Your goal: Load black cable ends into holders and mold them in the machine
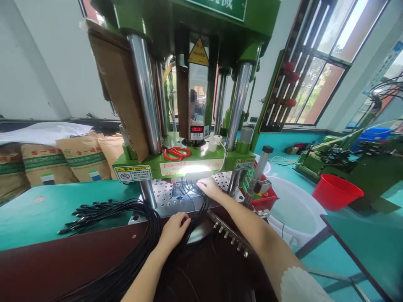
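Observation:
My left hand (175,230) is closed around a bundle of thin black cables (142,247) at the front edge of a green press machine (185,84). My right hand (210,187) reaches into the machine's opening, its fingers resting on cable ends laid across the perforated metal mould plate (163,192). The fingertips are partly hidden under the lit platen, so their grip is unclear. More black cables with moulded ends (91,212) fan out to the left over the teal table (37,209).
Red-handled scissors (176,153) lie on the machine's green ledge. A white basin (296,209), a red tray (262,197) and a red bucket (336,191) stand to the right. Brown sacks (59,161) are stacked at the left. Another machine (346,159) stands at the far right.

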Tool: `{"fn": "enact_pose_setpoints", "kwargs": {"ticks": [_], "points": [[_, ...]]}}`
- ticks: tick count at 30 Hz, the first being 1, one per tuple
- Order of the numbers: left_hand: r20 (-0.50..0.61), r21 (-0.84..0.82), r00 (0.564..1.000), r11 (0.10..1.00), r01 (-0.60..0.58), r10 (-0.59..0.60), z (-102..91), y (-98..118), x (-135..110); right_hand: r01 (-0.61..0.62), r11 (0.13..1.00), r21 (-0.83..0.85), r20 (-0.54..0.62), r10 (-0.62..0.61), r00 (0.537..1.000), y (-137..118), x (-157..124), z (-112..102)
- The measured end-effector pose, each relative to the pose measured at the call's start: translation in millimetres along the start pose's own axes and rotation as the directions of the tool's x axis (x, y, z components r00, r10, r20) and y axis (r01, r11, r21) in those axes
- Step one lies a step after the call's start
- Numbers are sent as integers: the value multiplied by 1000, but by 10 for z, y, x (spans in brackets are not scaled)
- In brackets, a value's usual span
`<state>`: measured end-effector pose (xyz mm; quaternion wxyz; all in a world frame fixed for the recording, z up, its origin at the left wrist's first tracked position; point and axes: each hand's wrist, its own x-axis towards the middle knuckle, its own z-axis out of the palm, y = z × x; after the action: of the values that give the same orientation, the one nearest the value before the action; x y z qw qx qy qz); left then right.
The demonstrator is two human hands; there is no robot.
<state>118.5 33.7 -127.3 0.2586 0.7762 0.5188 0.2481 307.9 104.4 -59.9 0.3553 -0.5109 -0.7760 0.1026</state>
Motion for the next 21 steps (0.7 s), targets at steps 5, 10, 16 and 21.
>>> {"fn": "enact_pose_setpoints", "kwargs": {"ticks": [5, 10, 16, 21], "points": [[-42, -172, 998, 984, 38, -46, 0, -15, -10, 5, 999, -34, -5, -5, 1000, -25, -1155, -703], [-32, -774, 891, 575, 266, -454, -40, 33, 173, -434, 876, -212, -335, 352, 874, 412, -2794, -1516], [246, -945, 775, 34, 326, -582, -42, 221, 639, -728, 634, -260, -366, 633, 682, 857, -3894, -1680], [431, -899, 825, -101, 425, -364, 66, 316, 798, -563, 824, -61, -110, 555, 825, 389, -2894, -1578]]}}
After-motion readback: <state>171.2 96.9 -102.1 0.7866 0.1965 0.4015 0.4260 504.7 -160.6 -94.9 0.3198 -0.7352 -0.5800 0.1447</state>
